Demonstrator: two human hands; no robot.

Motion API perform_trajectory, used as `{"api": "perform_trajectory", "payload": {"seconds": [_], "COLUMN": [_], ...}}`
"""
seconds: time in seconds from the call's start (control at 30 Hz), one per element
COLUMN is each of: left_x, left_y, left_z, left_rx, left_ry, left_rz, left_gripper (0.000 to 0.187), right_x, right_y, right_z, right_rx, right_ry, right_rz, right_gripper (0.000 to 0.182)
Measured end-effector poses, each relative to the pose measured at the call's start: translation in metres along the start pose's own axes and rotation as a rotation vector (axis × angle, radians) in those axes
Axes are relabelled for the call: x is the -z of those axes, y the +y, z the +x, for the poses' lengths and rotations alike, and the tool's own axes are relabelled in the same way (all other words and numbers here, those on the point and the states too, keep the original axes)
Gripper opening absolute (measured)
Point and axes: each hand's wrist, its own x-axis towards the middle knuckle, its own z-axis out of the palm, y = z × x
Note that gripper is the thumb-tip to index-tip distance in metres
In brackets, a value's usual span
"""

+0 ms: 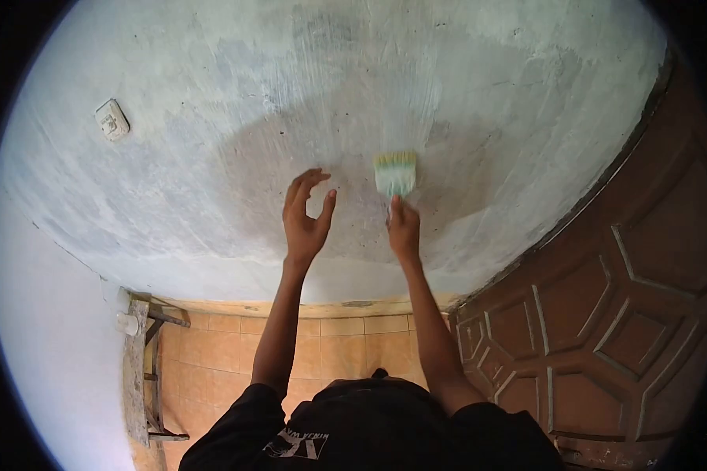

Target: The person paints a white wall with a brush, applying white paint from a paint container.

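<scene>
A wide paintbrush (395, 174) with yellowish bristles and a pale, paint-smeared body is upright against the wall, bristles up. My right hand (403, 228) is closed around its handle, which the fingers mostly hide. My left hand (306, 216) is raised to the left of the brush, fingers curved and thumb apart, with nothing in it. The wall (353, 94) before me is patchy grey and white, with vertical streaks above the brush. My shadow darkens the wall around both hands.
A wall switch (112, 120) sits at upper left. At lower left stands a wooden bench (136, 377) with a white cup-like object (127, 323) at its far end. A brown panelled door (581, 337) is on the right. Orange tiles (291, 353) cover the floor.
</scene>
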Motion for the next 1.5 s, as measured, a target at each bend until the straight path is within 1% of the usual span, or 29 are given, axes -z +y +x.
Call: {"api": "perform_trajectory", "payload": {"seconds": [0.07, 0.13, 0.23, 0.27, 0.33, 0.37, 0.47, 0.57, 0.6, 0.67, 0.77, 0.8, 0.87, 0.97, 1.0, 1.1, 1.2, 1.27, 1.33, 1.43, 1.5], "left_x": [-0.009, -0.022, -0.035, -0.037, -0.042, -0.044, -0.049, -0.050, -0.050, -0.051, -0.052, -0.052, -0.051, -0.052, -0.053, -0.053, -0.050, -0.050, -0.051, -0.056, -0.060], "left_y": [-0.005, -0.013, -0.020, -0.021, -0.035, -0.041, -0.053, -0.060, -0.065, -0.074, -0.093, -0.098, -0.097, -0.096, -0.095, -0.089, -0.083, -0.086, -0.092, -0.097, -0.097], "left_z": [-0.023, -0.050, -0.080, -0.086, -0.096, -0.103, -0.110, -0.119, -0.124, -0.134, -0.153, -0.156, -0.161, -0.172, -0.175, -0.181, -0.183, -0.186, -0.189, -0.190, -0.193], "left_rx": [0.100, 0.163, 0.252, 0.279, 0.307, 0.326, 0.344, 0.364, 0.333, 0.354, 0.386, 0.391, 0.411, 0.474, 0.500, 0.501, 0.573, 0.557, 0.568, 0.613, 0.631], "left_ry": [-0.025, -0.058, -0.092, -0.099, -0.116, -0.124, -0.128, -0.154, -0.176, -0.188, -0.222, -0.233, -0.199, -0.191, -0.192, -0.197, -0.252, -0.272, -0.291, -0.311, -0.321], "left_rz": [-0.033, -0.058, -0.093, -0.104, -0.109, -0.107, -0.089, -0.054, -0.022, -0.007, 0.029, 0.041, -0.006, -0.046, -0.053, -0.028, -0.013, -0.002, -0.008, -0.030, -0.021], "left_gripper": [0.024, 0.024, 0.024, 0.024, 0.023, 0.023, 0.023, 0.023, 0.024, 0.024, 0.026, 0.026, 0.027, 0.027, 0.027, 0.028, 0.028, 0.028, 0.028, 0.028, 0.028], "right_x": [-0.005, -0.006, 0.002, 0.001, 0.002, 0.001, -0.008, -0.018, -0.018, -0.014, -0.008, -0.009, -0.014, -0.026, -0.030, -0.025, -0.010, 0.002, 0.007, 0.015, 0.019], "right_y": [0.047, 0.103, 0.089, 0.080, 0.044, 0.036, 0.058, 0.115, 0.127, 0.144, 0.158, 0.155, 0.136, 0.119, 0.134, 0.164, 0.189, 0.208, 0.205, 0.210, 0.218], "right_z": [-0.044, -0.081, -0.098, -0.092, -0.065, -0.054, -0.038, -0.071, -0.085, -0.111, -0.137, -0.139, -0.133, -0.104, -0.101, -0.116, -0.151, -0.166, -0.170, -0.165, -0.164], "right_rx": [-0.147, -0.333, -0.327, -0.297, -0.202, -0.158, -0.145, -0.282, -0.325, -0.416, -0.442, -0.397, -0.300, -0.262, -0.232, -0.290, -0.481, -0.448, -0.404, -0.443, -0.522], "right_ry": [0.015, -0.055, -0.059, -0.017, 0.000, 0.004, -0.025, -0.042, -0.058, -0.089, -0.123, -0.101, -0.058, -0.052, -0.057, -0.127, -0.212, -0.223, -0.192, -0.238, -0.292], "right_rz": [0.040, -0.080, -0.161, -0.121, -0.013, 0.041, 0.094, 0.101, 0.079, 0.029, -0.036, -0.013, 0.028, -0.007, -0.016, -0.075, -0.185, -0.256, -0.307, -0.338, -0.383], "right_gripper": [0.055, 0.061, 0.062, 0.059, 0.057, 0.056, 0.054, 0.053, 0.053, 0.052, 0.053, 0.053, 0.054, 0.053, 0.054, 0.058, 0.062, 0.064, 0.065, 0.066, 0.064]}}
